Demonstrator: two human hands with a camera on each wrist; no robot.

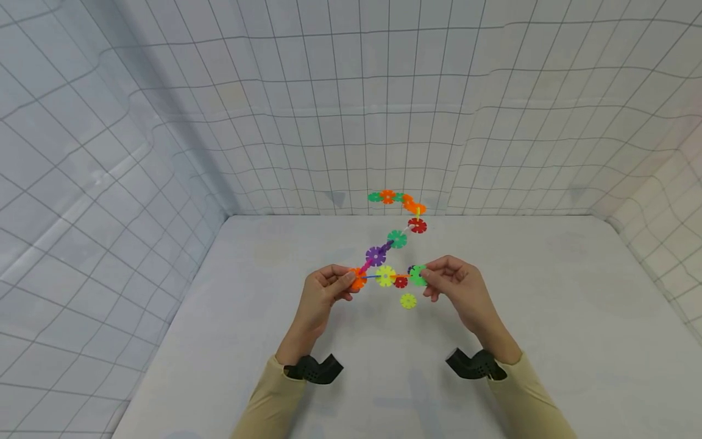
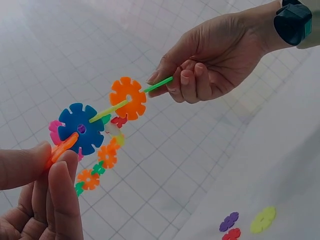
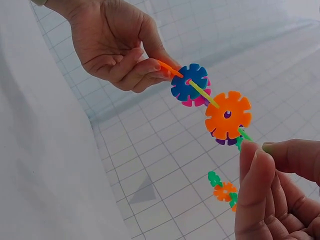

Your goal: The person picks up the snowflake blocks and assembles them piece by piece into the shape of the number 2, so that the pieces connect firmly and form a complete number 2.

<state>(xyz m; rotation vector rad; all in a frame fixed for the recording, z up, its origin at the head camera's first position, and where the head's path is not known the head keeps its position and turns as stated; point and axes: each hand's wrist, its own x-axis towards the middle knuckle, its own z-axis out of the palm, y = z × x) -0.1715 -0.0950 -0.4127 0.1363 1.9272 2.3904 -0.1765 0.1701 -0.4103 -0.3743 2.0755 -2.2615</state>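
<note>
A chain of slotted plastic snowflake discs [image 1: 376, 256] is held up between the two hands, its pieces joined edge to edge. My left hand [image 1: 323, 296] pinches an orange disc [image 2: 62, 151] of it between thumb and fingers. My right hand [image 1: 459, 289] pinches the green disc [image 1: 418, 275] at the chain's near end. Between the hands run a blue disc [image 2: 81, 129], a yellow disc [image 1: 386, 276] and an orange disc [image 2: 128, 98]. From the left hand the rest of the chain leads away, through purple, green and red discs, to a green disc [image 1: 375, 197] at its far end.
Loose discs lie on the white table [image 1: 247, 329] beneath the chain: a yellow one [image 1: 408, 300], a red one [image 1: 401, 282] and a purple one [image 2: 229, 221]. White gridded sheeting [image 1: 351, 122] rises behind the table and at both sides.
</note>
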